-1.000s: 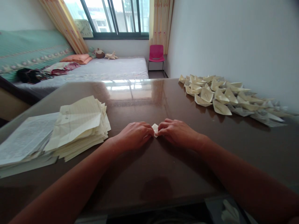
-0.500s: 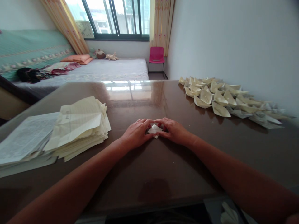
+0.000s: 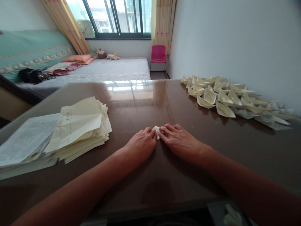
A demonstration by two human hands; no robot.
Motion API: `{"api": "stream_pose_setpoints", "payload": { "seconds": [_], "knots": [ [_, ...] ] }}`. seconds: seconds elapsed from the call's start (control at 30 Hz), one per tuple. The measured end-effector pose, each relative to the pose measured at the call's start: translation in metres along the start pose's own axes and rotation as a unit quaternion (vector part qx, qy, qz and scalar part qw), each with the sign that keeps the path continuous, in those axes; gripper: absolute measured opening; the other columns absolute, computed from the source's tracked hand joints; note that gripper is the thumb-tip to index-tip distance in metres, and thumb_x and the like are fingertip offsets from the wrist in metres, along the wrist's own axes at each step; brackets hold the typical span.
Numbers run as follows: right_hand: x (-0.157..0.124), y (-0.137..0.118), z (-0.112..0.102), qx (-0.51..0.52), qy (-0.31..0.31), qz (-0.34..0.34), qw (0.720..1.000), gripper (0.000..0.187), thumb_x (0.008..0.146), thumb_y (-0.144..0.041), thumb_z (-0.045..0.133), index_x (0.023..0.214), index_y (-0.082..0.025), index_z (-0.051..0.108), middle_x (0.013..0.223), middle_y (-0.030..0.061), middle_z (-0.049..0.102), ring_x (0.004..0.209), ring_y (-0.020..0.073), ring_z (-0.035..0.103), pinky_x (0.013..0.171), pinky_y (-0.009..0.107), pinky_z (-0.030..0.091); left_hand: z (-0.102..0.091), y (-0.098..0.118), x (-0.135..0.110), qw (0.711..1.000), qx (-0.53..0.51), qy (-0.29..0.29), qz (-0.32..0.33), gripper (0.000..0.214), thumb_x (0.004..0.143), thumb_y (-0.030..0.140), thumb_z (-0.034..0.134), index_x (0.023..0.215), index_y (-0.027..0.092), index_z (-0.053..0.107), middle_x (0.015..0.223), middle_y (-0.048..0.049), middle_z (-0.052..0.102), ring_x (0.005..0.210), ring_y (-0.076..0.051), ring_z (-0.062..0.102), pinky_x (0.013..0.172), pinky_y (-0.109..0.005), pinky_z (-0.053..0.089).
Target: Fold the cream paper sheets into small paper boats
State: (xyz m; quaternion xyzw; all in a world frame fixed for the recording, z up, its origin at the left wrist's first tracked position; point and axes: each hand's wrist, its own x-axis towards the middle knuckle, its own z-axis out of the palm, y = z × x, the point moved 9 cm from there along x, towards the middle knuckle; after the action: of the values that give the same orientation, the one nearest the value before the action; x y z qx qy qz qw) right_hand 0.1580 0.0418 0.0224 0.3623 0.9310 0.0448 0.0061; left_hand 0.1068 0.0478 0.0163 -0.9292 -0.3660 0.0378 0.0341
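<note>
Two bare forearms (image 3: 105, 168) extended from the lower corners over the near edge of a glossy brown table (image 3: 141, 182). Below that edge, toward the right, was a pale object (image 3: 232, 215), too dim to name.

Farther in, the left hand (image 3: 142, 141) and the right hand (image 3: 180, 141) met at a small folded paper (image 3: 156, 128) on the tabletop, near the middle. Both grips were nearly closed: the left fingers were bunched and bent, pinching the paper at its left side, while the right fingers sloped down together over its right side. Only a narrow strip of cream showed between the two sets of fingertips, and the thumbs were mostly hidden.

Left of the hands, well apart from them, lay printed sheets (image 3: 28, 133), overlapped by a thicker stack of cream paper (image 3: 76, 125) with uneven edges and a creased top leaf. Toward the far right, beside the white wall (image 3: 235, 40), crowded many folded paper boats (image 3: 225, 110), mostly cream, some greyish with print.

Beyond the table stood a bed (image 3: 124, 67) with orange pillows (image 3: 78, 59) and a pale soft toy (image 3: 113, 56), a pink chair (image 3: 158, 54), and behind them a dark-framed window (image 3: 128, 17) between yellowish curtains (image 3: 162, 28).
</note>
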Motion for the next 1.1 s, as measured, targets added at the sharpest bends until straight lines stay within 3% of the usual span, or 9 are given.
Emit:
{"api": "stream_pose_setpoints", "payload": {
  "seconds": [0.17, 0.33, 0.43, 0.53, 0.63, 0.73, 0.9, 1.0, 1.1],
  "knots": [
    [-0.001, -0.004, -0.004, 0.020, -0.009, -0.015, 1.000, 0.030, 0.091, -0.017, 0.046, 0.118, -0.014, 0.059, 0.116, 0.0150, 0.061, 0.107, 0.0267, 0.050, 0.086, 0.038, 0.039, -0.001, 0.012, -0.003, 0.999, 0.024, -0.025, 0.011, 0.022, 0.085, 0.012, 0.051, 0.103, 0.010, 0.064, 0.100, -0.0146, 0.065, 0.093, -0.025, 0.057, 0.079, -0.036, 0.048],
    [0.011, 0.025, -0.001, 0.111, 0.032, 0.078, 0.990, 0.021, 0.094, -0.025, 0.045, 0.105, -0.020, 0.063, 0.107, 0.0085, 0.063, 0.101, 0.0206, 0.053, 0.083, 0.031, 0.042, -0.006, -0.017, 0.000, 0.994, -0.099, 0.032, -0.032, 0.020, 0.091, 0.022, 0.045, 0.087, 0.017, 0.064, 0.092, -0.0081, 0.064, 0.090, -0.020, 0.058, 0.082, -0.032, 0.047],
    [0.014, 0.043, 0.006, 0.183, 0.089, 0.128, 0.971, 0.034, 0.091, -0.035, 0.051, 0.121, -0.019, 0.054, 0.115, 0.0095, 0.060, 0.106, 0.0205, 0.053, 0.084, 0.030, 0.044, -0.004, -0.040, 0.001, 0.982, -0.136, 0.088, -0.093, 0.021, 0.091, 0.035, 0.048, 0.097, 0.017, 0.059, 0.101, -0.0080, 0.061, 0.096, -0.021, 0.057, 0.084, -0.034, 0.047],
    [0.016, 0.052, 0.018, 0.290, 0.104, 0.138, 0.941, 0.049, 0.084, -0.031, 0.061, 0.129, -0.018, 0.048, 0.110, 0.0070, 0.062, 0.090, 0.0160, 0.057, 0.078, 0.028, 0.046, 0.004, -0.048, 0.002, 0.973, -0.174, 0.111, -0.108, 0.034, 0.088, 0.042, 0.052, 0.110, 0.017, 0.052, 0.102, -0.0078, 0.062, 0.097, -0.023, 0.057, 0.085, -0.037, 0.047],
    [0.018, 0.057, 0.024, 0.388, 0.103, 0.139, 0.905, 0.054, 0.077, -0.026, 0.068, 0.127, -0.017, 0.049, 0.098, 0.0032, 0.063, 0.072, 0.0110, 0.056, 0.071, 0.026, 0.047, 0.009, -0.053, 0.002, 0.960, -0.229, 0.117, -0.114, 0.041, 0.083, 0.038, 0.059, 0.119, 0.020, 0.047, 0.099, -0.0048, 0.063, 0.090, -0.020, 0.060, 0.081, -0.034, 0.048],
    [0.019, 0.059, 0.020, 0.444, 0.113, 0.125, 0.880, 0.046, 0.075, -0.025, 0.069, 0.118, -0.017, 0.057, 0.088, 0.0002, 0.062, 0.065, 0.0090, 0.053, 0.065, 0.023, 0.046, 0.009, -0.062, 0.003, 0.932, -0.310, 0.123, -0.142, 0.035, 0.077, 0.032, 0.064, 0.109, 0.021, 0.052, 0.088, -0.0001, 0.063, 0.077, -0.015, 0.061, 0.070, -0.028, 0.049],
    [0.013, 0.068, 0.001, 0.436, 0.202, 0.104, 0.871, 0.016, 0.082, -0.031, 0.065, 0.090, -0.018, 0.068, 0.080, -0.0005, 0.062, 0.067, 0.0097, 0.054, 0.062, 0.021, 0.044, -0.007, -0.069, 0.002, 0.883, -0.402, 0.198, -0.140, 0.012, 0.080, 0.029, 0.060, 0.084, 0.018, 0.060, 0.078, 0.0008, 0.063, 0.069, -0.011, 0.059, 0.062, -0.022, 0.047],
    [0.010, 0.068, -0.009, 0.374, 0.246, 0.084, 0.890, 0.016, 0.084, -0.035, 0.063, 0.090, -0.021, 0.071, 0.084, 0.0014, 0.066, 0.074, 0.0122, 0.057, 0.068, 0.024, 0.046, -0.015, -0.066, -0.001, 0.889, -0.375, 0.235, -0.115, 0.014, 0.084, 0.030, 0.057, 0.086, 0.018, 0.065, 0.081, -0.0002, 0.063, 0.069, -0.010, 0.058, 0.063, -0.021, 0.047],
    [0.008, 0.061, -0.016, 0.300, 0.262, 0.061, 0.915, 0.018, 0.087, -0.035, 0.061, 0.096, -0.025, 0.072, 0.088, 0.0021, 0.070, 0.084, 0.0161, 0.059, 0.079, 0.029, 0.046, -0.016, -0.062, -0.002, 0.909, -0.327, 0.232, -0.112, 0.019, 0.088, 0.034, 0.053, 0.091, 0.022, 0.068, 0.086, -0.0005, 0.063, 0.066, -0.010, 0.057, 0.064, -0.022, 0.046]
  ]
}}
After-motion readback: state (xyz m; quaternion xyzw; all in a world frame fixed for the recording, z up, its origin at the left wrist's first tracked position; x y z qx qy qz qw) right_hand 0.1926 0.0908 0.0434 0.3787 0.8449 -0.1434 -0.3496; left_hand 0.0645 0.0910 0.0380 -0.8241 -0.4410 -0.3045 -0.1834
